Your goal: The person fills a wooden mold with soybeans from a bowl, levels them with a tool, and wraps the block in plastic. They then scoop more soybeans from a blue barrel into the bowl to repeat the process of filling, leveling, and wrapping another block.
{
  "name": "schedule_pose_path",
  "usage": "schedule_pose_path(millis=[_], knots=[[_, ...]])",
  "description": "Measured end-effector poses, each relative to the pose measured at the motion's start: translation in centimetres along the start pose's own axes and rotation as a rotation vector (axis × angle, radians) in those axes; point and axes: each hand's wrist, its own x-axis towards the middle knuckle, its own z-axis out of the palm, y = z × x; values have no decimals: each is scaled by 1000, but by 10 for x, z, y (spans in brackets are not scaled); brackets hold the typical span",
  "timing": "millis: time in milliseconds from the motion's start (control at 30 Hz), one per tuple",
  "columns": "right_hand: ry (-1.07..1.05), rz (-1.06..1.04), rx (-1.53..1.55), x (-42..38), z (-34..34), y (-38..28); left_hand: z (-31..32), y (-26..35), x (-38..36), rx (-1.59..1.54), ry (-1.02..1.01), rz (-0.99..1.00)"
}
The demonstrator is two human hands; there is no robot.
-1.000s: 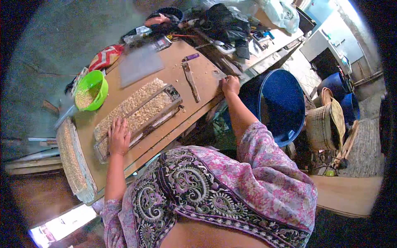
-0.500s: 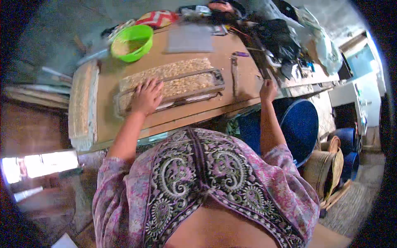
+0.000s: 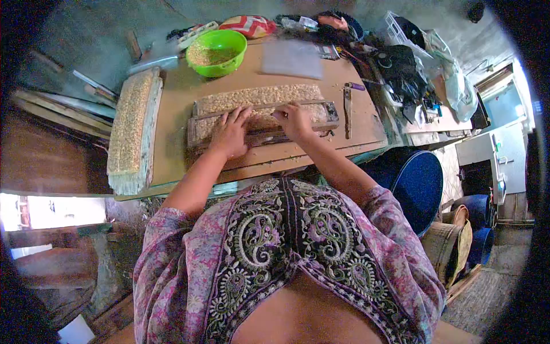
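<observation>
A narrow wooden frame [image 3: 264, 137] lies on the table in front of me, filled with pale grains that look like split soybeans. My left hand [image 3: 231, 135] rests on its left half, fingers spread over the grains and near rim. Over the right half is my right hand [image 3: 295, 121], its fingers curled in a pinch at the grains. What the fingertips hold, if anything, is too small to make out. Directly behind the frame sits a flat slab of the same grains [image 3: 258, 96] that seems wrapped in clear plastic.
A green bowl [image 3: 236, 67] with grains stands at the back. Clear plastic sheets [image 3: 292, 59] lie beside it. At the left edge is a stack of grain slabs [image 3: 129, 137]. A narrow strip-like tool [image 3: 348, 112] lies right. Blue barrels [image 3: 421, 183] stand by the table's right side.
My right hand has moved left from the table's right edge onto the frame. My left hand stays on the frame. The whole view has shifted, with the table now further right.
</observation>
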Motion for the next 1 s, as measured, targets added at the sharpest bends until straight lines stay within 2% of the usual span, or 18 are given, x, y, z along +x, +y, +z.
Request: schedule_pose_path(millis=[67,133,200,367,567,733,800,933,1000], knots=[[-56,-10,-56,-1,0,-9,-3,-2,-4,127,-97,4],[-88,-19,-84,0,7,-9,-5,-2,-10,140,-95,-2],[-24,-95,10,2,20,2,-5,-5,-16,157,-92,-7],[-45,-85,-77,1,22,0,2,-21,-29,47,76,28],[42,-117,-27,-2,26,-22,-11,-31,-46,140,-48,-49],[5,-202,-5,5,40,-36,-14,-38,-53,111,-24,-75],[-19,-253,-96,3,37,-45,-15,-41,-57,94,-33,-94],[-113,-200,-183,4,42,-44,-17,-47,-65,109,1,-101],[-19,-226,-53,6,45,-46,-19,-49,-69,118,-4,-112]])
